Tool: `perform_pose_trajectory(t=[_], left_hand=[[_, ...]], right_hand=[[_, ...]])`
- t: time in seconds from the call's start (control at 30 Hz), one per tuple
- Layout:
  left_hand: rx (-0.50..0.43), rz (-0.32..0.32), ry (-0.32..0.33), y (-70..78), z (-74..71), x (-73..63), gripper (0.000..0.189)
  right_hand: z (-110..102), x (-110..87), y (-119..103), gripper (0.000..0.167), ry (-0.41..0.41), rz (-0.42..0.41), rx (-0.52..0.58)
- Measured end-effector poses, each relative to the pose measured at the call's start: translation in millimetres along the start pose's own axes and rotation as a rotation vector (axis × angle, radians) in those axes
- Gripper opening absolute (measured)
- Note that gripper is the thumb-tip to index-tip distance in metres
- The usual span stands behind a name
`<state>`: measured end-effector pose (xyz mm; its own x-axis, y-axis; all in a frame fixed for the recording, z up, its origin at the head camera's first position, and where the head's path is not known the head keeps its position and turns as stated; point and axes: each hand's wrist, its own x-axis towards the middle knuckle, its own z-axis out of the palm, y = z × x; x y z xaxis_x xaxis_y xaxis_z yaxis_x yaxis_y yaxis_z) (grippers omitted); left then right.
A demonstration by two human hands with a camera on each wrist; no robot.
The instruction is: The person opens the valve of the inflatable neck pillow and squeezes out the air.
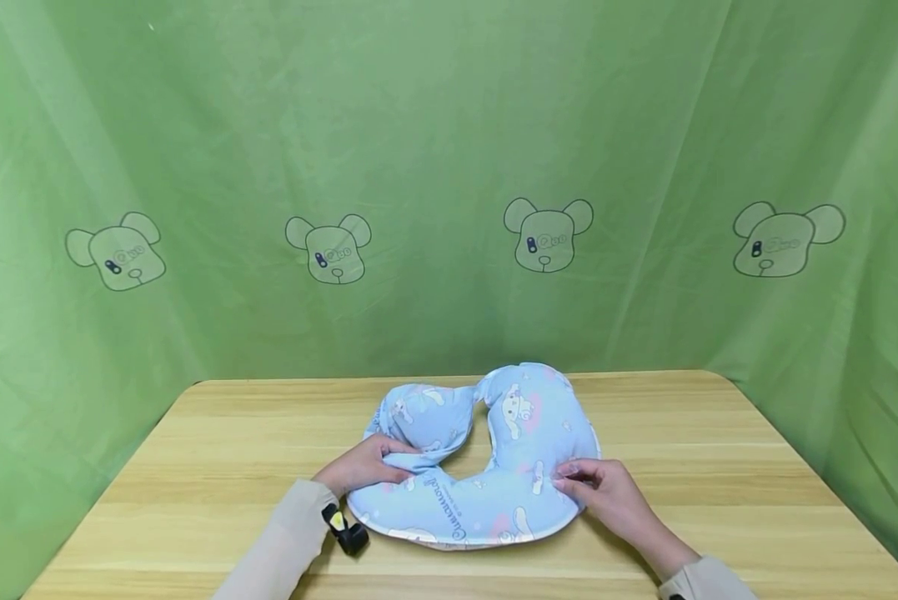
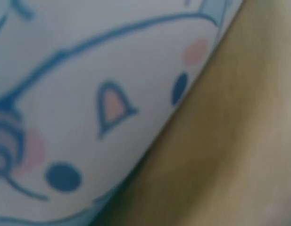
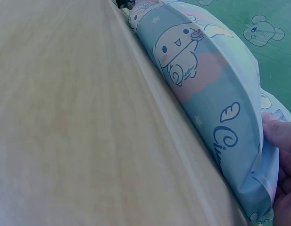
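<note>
A light blue U-shaped neck pillow (image 1: pixel 519 487) with white cartoon puppies and lettering lies on the table, its curve toward me and its two ends meeting at the back. Creases run across its left arm, where my left hand (image 1: pixel 369 463) grips the fabric, fingers over the fold. On the right side, my right hand (image 1: pixel 614 496) pinches a small clear piece, like an air valve, on the pillow's top. The right wrist view shows the thumb (image 3: pixel 278 133) pressed to the pillow (image 3: pixel 202 89) beside that piece. Only printed fabric (image 2: pixel 112 108) and table fill the left wrist view.
The wooden table (image 1: pixel 231 450) extends on both sides of the pillow. Behind it hangs a green cloth (image 1: pixel 433 317) with bear-head outlines, closing in the left and right sides too. A black wrist device (image 1: pixel 351 537) sits at the left sleeve, near the pillow's front edge.
</note>
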<state>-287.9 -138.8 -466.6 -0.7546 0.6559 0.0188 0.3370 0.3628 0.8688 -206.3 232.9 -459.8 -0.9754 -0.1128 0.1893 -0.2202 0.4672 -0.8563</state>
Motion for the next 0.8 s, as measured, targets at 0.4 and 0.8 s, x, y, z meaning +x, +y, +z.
perform_pose_trajectory(t=[0.4, 0.8], left_hand=[[-0.024, -0.034, 0.044, -2.6, 1.2, 1.5, 0.028], [0.031, -0.007, 0.113, 9.9, -5.4, -1.4, 0.044]], right_hand=[[-1.2, 0.3, -0.3, 0.016, -0.009, -0.001, -0.002], [0.0, -1.5, 1.9, 0.012, 0.007, -0.045, 0.01]])
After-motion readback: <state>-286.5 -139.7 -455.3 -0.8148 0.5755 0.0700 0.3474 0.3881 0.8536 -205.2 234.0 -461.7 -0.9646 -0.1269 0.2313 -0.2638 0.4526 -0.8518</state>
